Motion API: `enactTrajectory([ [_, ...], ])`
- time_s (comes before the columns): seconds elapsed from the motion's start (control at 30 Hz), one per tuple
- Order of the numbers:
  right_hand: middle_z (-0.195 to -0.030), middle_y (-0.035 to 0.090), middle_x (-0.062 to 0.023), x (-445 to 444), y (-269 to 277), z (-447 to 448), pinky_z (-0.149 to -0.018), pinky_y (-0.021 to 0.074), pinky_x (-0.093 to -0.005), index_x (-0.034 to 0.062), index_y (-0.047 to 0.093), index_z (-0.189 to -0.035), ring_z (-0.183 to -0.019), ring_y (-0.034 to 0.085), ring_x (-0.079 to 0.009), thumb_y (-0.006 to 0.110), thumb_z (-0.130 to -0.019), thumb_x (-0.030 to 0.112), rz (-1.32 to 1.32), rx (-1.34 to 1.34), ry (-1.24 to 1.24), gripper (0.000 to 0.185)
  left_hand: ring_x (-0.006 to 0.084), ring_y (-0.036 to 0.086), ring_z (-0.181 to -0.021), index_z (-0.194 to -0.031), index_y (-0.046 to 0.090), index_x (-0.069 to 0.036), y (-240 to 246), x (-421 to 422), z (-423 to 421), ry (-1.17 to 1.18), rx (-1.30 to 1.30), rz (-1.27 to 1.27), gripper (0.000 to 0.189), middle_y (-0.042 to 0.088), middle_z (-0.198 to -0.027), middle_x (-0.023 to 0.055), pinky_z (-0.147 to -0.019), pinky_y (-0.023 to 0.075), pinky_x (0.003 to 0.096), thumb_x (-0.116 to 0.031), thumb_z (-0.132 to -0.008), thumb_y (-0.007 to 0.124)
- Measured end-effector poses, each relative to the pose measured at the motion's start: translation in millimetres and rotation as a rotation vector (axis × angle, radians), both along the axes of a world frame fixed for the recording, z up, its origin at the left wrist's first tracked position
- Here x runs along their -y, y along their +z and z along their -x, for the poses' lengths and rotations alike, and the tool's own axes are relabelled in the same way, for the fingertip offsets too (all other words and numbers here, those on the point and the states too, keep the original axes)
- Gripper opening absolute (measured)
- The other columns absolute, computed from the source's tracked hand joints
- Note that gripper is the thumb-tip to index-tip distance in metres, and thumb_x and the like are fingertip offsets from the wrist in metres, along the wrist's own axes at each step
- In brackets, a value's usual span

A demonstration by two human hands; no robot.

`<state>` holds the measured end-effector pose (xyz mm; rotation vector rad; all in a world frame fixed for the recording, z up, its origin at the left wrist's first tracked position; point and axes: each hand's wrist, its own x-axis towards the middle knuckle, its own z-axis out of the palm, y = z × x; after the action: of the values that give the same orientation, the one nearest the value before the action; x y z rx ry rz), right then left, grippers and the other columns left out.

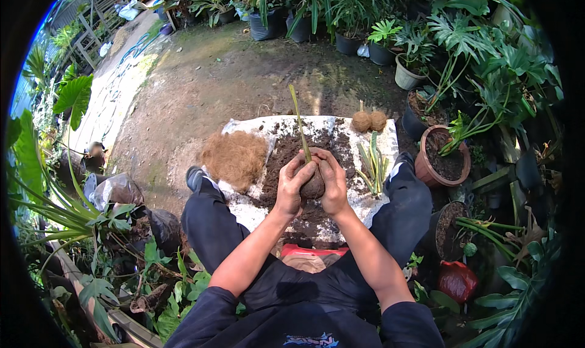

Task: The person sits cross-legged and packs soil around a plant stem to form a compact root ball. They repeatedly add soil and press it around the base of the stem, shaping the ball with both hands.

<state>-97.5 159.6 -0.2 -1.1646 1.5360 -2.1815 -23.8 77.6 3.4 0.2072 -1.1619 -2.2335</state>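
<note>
My left hand [292,183] and my right hand [332,179] are cupped around a ball of dark soil [312,186]. A long green plant cutting [300,119] stands up out of the ball, leaning slightly left at its top. Below the hands, loose dark soil [283,158] is spread over a white sheet [237,206]. A heap of brown coir fibre [235,158] lies on the left of the sheet. Several green cuttings [374,165] rest on its right side. Two fibre-wrapped balls [369,120] with short stems sit at the far right corner.
My feet flank the sheet; a terracotta-coloured pot [442,156] stands close by my right foot. Black pots [267,24] with leafy plants line the back. A red object [315,250] lies between my legs. Bare ground [183,92] stretches beyond the sheet, with a hose [130,55] at far left.
</note>
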Motion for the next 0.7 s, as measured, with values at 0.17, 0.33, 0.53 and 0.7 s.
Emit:
enactTrajectory([
  [0.17, -0.114, 0.066, -0.0133, 2.3, -7.7, 3.4, -0.097, 0.0454, -0.0318, -0.0052, 0.06, -0.12, -0.107, 0.061, -0.0197, 0.045, -0.103, 0.03, 0.021, 0.066, 0.038, 0.042, 0.0083, 0.06, -0.083, -0.109, 0.067, 0.004, -3.6, -2.2, -1.8, 0.01, 0.064, 0.09, 0.025, 0.066, -0.093, 0.003, -0.077, 0.0482, 0.0221, -0.016, -0.095, 0.064],
  [0.33, -0.112, 0.067, -0.0143, 1.3, -7.1, -0.8, -0.096, 0.0463, -0.0325, -0.0058, 0.059, -0.121, -0.106, 0.062, -0.0203, 0.046, -0.101, 0.029, -0.02, 0.004, -0.026, 0.042, 0.0084, 0.061, -0.087, -0.107, 0.069, 0.004, -8.2, 2.6, -3.7, -0.054, 0.027, 0.025, 0.024, 0.068, -0.096, 0.0037, -0.077, 0.0496, 0.023, -0.017, -0.096, 0.063],
  [0.53, -0.118, 0.065, -0.0164, 0.6, 0.2, -1.7, -0.097, 0.0466, -0.0344, -0.0063, 0.053, -0.128, -0.108, 0.062, -0.0226, 0.045, -0.1, 0.028, 0.002, -0.049, -0.102, 0.045, 0.0147, 0.065, -0.095, -0.106, 0.068, 0.005, -0.7, -2.0, -2.6, -0.099, -0.01, -0.456, 0.029, 0.069, -0.104, 0.0097, -0.085, 0.0521, 0.0279, -0.021, -0.097, 0.057],
  [0.7, -0.118, 0.065, -0.0179, 1.0, -4.2, -4.3, -0.099, 0.0457, -0.0358, -0.0056, 0.051, -0.13, -0.111, 0.062, -0.0247, 0.045, -0.101, 0.031, 0.005, -0.049, -0.109, 0.047, 0.0167, 0.066, -0.095, -0.105, 0.067, 0.004, -4.8, -4.3, 2.1, 0.028, -0.023, -0.078, 0.029, 0.069, -0.101, 0.01, -0.086, 0.053, 0.0298, -0.017, -0.092, 0.053],
])
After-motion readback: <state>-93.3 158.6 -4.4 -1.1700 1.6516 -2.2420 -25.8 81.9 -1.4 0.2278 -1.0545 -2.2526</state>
